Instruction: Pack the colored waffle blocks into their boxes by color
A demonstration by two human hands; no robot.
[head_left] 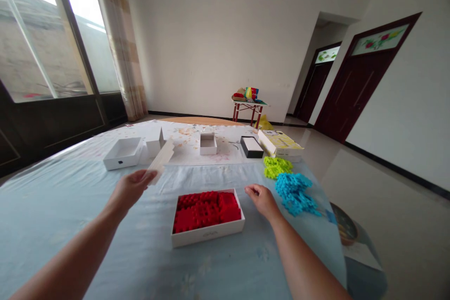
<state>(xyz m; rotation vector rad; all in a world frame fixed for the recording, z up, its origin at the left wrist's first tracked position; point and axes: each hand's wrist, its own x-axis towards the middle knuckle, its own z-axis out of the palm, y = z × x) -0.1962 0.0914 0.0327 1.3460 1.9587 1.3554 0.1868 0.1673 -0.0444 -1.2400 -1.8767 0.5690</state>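
Observation:
My left hand (135,183) is closed on a thin pale card insert (161,159) with a notched edge, held tilted above the table left of centre. In front of me lies an open white box (207,233), filled with red interlocking plastic pieces (204,211). My right hand (260,197) hovers by the box's right side with its fingers curled in; nothing shows in them. Just right of that hand is a pile of blue plastic pieces (294,191), with a lime green pile (277,167) behind it.
Along the back stand an open white box (122,161), a folded white card piece (153,147), a small open box (208,151), a black-edged box (252,153) and a yellow-and-white box (281,144). A stool (346,225) stands beyond the table's right edge.

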